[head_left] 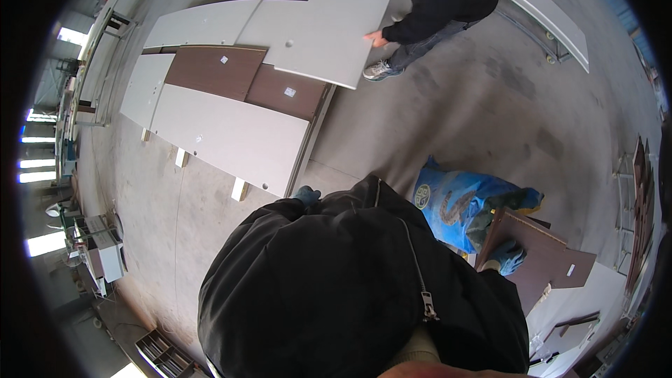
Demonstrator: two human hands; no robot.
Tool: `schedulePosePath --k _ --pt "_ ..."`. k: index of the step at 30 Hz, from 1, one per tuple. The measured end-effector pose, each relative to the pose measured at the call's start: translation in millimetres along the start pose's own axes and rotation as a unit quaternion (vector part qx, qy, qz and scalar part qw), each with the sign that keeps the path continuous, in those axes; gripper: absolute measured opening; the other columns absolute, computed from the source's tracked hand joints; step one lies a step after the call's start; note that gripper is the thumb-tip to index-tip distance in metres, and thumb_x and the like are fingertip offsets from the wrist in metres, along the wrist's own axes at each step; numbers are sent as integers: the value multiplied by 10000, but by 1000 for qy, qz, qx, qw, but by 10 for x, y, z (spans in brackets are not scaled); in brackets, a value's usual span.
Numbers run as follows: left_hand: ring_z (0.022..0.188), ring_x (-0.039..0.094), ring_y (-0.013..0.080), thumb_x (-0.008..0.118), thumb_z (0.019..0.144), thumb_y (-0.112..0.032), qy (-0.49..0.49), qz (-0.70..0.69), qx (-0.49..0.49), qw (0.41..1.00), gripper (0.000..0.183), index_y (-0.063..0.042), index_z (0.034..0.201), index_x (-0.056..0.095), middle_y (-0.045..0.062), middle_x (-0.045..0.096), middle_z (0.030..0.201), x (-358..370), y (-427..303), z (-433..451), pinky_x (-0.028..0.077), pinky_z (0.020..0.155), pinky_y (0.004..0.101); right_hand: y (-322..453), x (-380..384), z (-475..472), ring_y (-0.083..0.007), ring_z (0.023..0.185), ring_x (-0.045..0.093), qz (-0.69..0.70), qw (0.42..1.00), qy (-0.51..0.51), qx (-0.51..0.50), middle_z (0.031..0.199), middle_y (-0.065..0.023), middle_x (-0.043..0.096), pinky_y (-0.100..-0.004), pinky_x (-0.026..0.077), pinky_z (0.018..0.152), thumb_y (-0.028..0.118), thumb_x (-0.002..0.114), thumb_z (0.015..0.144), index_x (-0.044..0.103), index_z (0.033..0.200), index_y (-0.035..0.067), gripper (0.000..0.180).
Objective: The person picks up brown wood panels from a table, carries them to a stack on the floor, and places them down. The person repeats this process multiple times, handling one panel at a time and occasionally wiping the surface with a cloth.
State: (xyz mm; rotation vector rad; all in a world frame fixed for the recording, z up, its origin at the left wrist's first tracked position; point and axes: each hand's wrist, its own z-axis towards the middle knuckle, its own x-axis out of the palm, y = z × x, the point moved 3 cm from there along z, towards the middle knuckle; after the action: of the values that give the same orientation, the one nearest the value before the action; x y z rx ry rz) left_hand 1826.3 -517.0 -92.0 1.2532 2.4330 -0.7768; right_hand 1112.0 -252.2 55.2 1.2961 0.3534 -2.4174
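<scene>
My left hand (307,195), in a blue-grey work glove, is near the front corner of a stack of panels, partly hidden by my jacket; whether it holds anything does not show. My right hand (508,258), gloved alike, rests with fingers spread on top of a dark brown panel (556,260) at the right. The stack in front has light grey panels (231,131) and brown panels (215,71), some bearing small labels. Across the stack, a co-worker (446,0) in black has both hands at the edge of a light grey panel (336,26) overlapping the others.
Wooden blocks (239,189) lie under the stack. A blue woven sack (451,205) stands between me and the brown panels. Beyond the co-worker is a wheeled metal cart (546,13) bearing a white panel. More panels (641,210) stand on a rack at the far right.
</scene>
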Motion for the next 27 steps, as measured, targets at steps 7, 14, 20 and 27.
schedulePosePath --k 7,14,20,27 --pt "785 727 331 625 884 -453 -6 18 -11 1000 464 -19 804 765 197 756 817 24 -14 -9 547 748 468 120 -134 -29 -433 1027 687 -17 995 -96 -24 1159 -235 706 -573 567 875 476 677 966 716 1132 6 500" --pt "769 729 322 622 878 -465 -8 28 30 999 471 -27 772 761 186 751 784 64 26 46 546 728 458 -19 57 -63 -373 1180 659 -30 999 -39 3 1321 -177 668 -523 550 960 475 632 1010 678 1255 24 515" --pt "753 733 315 628 869 -472 -6 13 13 1000 473 -25 800 767 189 752 784 79 37 21 550 718 448 -63 101 -82 -372 1167 668 -36 999 -37 6 1305 -177 678 -519 559 948 451 648 1008 687 1249 23 492" --pt "715 726 289 643 865 -487 -4 6 8 1000 484 -24 792 764 171 749 764 42 -35 -30 552 685 436 18 -28 -43 -377 1148 678 -27 998 -60 -19 1282 -178 693 -517 564 946 436 660 1005 701 1224 18 473"
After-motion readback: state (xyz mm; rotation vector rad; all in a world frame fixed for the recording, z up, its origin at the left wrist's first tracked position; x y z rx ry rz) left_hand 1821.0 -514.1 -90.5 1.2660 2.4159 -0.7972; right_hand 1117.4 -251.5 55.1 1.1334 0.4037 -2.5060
